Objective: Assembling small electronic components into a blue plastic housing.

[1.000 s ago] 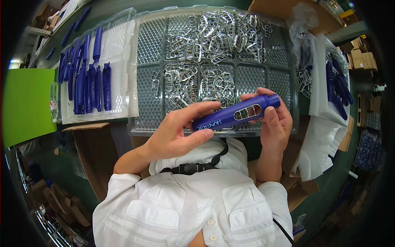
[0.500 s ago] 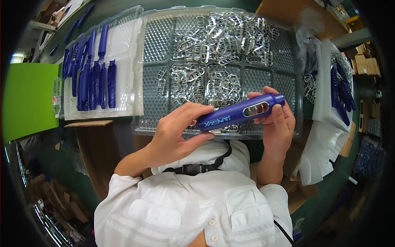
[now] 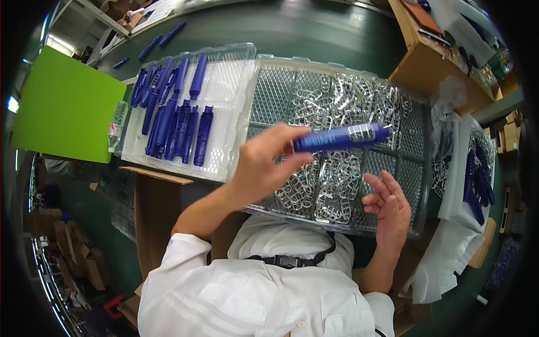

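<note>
My left hand (image 3: 264,160) pinches a dark blue tube-shaped casing (image 3: 334,139) at its left end, thumb below and fingers above. The casing hangs in the air over a clear compartment tray (image 3: 272,92), nearly level. Toward its right end sits a silver oval frame (image 3: 361,132) with bars across it; light blue printing runs along the side. Below that end, near the tray's front right compartments, my right hand (image 3: 390,210) is empty, with fingers slightly bent and apart. Several silver metal frames (image 3: 359,95) lie heaped in the tray beneath the casing.
Left of the tray, several blue casing pieces (image 3: 203,137) lie on a white-lined tray (image 3: 227,106). Beside it are a plastic bottle (image 3: 117,128) and a green board (image 3: 67,106). More blue parts (image 3: 476,180) lie at the right, near a cardboard box (image 3: 432,64).
My right hand has let go of the casing and opened. My left hand has carried the casing forward over the tray, away from my body. The whole view has shifted.
</note>
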A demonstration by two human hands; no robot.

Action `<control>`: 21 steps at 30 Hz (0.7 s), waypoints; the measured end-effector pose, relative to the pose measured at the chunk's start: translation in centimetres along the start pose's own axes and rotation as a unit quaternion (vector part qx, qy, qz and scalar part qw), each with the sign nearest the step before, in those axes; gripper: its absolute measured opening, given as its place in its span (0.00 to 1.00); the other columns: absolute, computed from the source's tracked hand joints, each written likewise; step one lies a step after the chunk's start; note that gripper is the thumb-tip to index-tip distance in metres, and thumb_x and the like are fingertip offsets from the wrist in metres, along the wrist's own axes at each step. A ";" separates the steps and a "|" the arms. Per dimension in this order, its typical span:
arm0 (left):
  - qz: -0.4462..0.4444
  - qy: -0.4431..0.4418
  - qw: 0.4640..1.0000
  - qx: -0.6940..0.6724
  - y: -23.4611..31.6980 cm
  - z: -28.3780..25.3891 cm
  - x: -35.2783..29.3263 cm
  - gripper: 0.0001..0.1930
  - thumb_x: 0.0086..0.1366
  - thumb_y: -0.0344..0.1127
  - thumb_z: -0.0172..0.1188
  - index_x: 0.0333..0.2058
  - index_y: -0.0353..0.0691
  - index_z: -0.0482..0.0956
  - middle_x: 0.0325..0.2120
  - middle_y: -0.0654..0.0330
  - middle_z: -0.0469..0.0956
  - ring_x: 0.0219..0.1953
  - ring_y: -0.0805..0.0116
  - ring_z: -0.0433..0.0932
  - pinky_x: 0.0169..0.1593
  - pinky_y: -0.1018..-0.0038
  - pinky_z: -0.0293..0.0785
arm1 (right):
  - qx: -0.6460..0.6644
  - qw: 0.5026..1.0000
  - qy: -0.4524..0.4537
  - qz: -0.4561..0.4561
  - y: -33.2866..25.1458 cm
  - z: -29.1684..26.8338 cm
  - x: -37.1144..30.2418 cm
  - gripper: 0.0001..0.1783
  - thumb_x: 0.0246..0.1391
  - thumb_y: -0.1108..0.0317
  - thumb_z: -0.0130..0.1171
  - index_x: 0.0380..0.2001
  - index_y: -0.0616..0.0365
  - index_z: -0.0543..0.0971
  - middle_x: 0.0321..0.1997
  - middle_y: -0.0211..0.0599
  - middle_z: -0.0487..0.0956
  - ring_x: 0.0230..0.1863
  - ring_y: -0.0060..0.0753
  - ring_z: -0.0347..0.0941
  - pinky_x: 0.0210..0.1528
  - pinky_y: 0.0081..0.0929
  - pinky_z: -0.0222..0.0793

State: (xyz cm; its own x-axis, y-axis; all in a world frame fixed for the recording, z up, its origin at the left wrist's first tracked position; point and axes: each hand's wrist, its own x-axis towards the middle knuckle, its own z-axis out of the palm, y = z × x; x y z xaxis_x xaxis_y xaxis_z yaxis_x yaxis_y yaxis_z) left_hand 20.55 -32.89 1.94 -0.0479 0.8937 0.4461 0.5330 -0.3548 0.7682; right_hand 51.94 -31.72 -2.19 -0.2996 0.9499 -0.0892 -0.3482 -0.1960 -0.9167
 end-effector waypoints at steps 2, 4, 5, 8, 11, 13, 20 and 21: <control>-0.146 0.054 0.988 -0.011 -2.8 -1.1 4.8 0.22 0.63 0.36 0.76 0.54 0.40 0.85 0.33 0.59 0.86 0.31 0.76 0.82 0.33 0.78 0.78 | -0.041 0.999 0.011 0.004 -0.2 -0.3 -0.6 0.28 0.73 0.60 0.57 0.67 0.68 0.71 0.58 0.54 0.83 0.44 0.28 0.83 0.45 0.22 0.79; -0.072 0.152 0.985 0.040 -9.8 -2.4 10.5 0.21 0.64 0.43 0.76 0.52 0.40 0.87 0.30 0.60 0.87 0.28 0.77 0.81 0.31 0.78 0.75 | -0.045 0.999 0.008 0.013 -0.2 -1.0 -1.1 0.27 0.72 0.62 0.57 0.66 0.68 0.71 0.57 0.53 0.84 0.43 0.28 0.83 0.45 0.22 0.79; -0.104 0.192 0.976 0.017 -12.7 -2.8 14.0 0.22 0.62 0.45 0.77 0.51 0.41 0.88 0.29 0.60 0.88 0.29 0.78 0.82 0.32 0.77 0.76 | -0.053 0.998 0.013 0.027 -0.2 -1.2 -1.3 0.25 0.72 0.63 0.56 0.65 0.68 0.72 0.55 0.52 0.84 0.43 0.27 0.83 0.45 0.22 0.78; -0.076 0.229 0.961 0.137 -22.4 -5.6 22.4 0.31 0.63 0.59 0.72 0.53 0.37 0.85 0.32 0.54 0.88 0.32 0.59 0.86 0.37 0.64 0.80 | -0.067 0.997 0.029 0.034 -0.5 -0.6 -1.7 0.23 0.71 0.67 0.55 0.65 0.67 0.73 0.53 0.51 0.85 0.42 0.26 0.82 0.44 0.23 0.77; -0.151 0.240 0.911 0.301 -31.1 -11.2 24.6 0.49 0.59 0.71 0.67 0.67 0.38 0.73 0.55 0.42 0.83 0.56 0.40 0.82 0.57 0.54 0.79 | -0.076 0.996 0.017 0.045 -1.4 -0.6 -1.4 0.23 0.70 0.70 0.55 0.64 0.67 0.73 0.53 0.49 0.85 0.42 0.26 0.82 0.45 0.23 0.77; -0.109 0.233 0.932 0.255 -30.6 -9.5 25.2 0.44 0.64 0.62 0.68 0.68 0.35 0.71 0.61 0.40 0.78 0.64 0.42 0.77 0.65 0.57 0.73 | -0.110 0.992 0.054 0.017 -1.5 -1.2 -1.9 0.22 0.70 0.70 0.55 0.64 0.67 0.73 0.53 0.48 0.85 0.42 0.25 0.82 0.46 0.22 0.77; -0.018 0.187 0.966 0.176 -16.8 -13.0 12.8 0.24 0.70 0.39 0.67 0.63 0.40 0.79 0.58 0.52 0.81 0.59 0.63 0.80 0.62 0.67 0.74 | -0.354 0.926 0.113 -0.062 -3.2 -3.5 2.6 0.16 0.66 0.76 0.61 0.56 0.65 0.80 0.49 0.40 0.86 0.41 0.24 0.82 0.46 0.24 0.78; -0.024 0.195 0.968 0.157 -14.6 -14.2 10.0 0.23 0.72 0.36 0.66 0.63 0.40 0.79 0.59 0.53 0.81 0.60 0.63 0.79 0.64 0.68 0.73 | -0.465 0.875 0.086 -0.102 -3.2 -3.8 4.2 0.14 0.65 0.74 0.64 0.53 0.63 0.83 0.48 0.37 0.86 0.38 0.25 0.83 0.43 0.24 0.78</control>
State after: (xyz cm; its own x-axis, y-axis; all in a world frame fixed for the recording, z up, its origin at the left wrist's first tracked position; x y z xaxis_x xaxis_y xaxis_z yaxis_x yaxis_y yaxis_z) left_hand 0.27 -22.66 1.72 -0.3618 0.7132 0.6004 0.7495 -0.1605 0.6423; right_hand 55.22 -26.16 -1.12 -0.1499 0.9802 0.1290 0.5184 0.1890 -0.8340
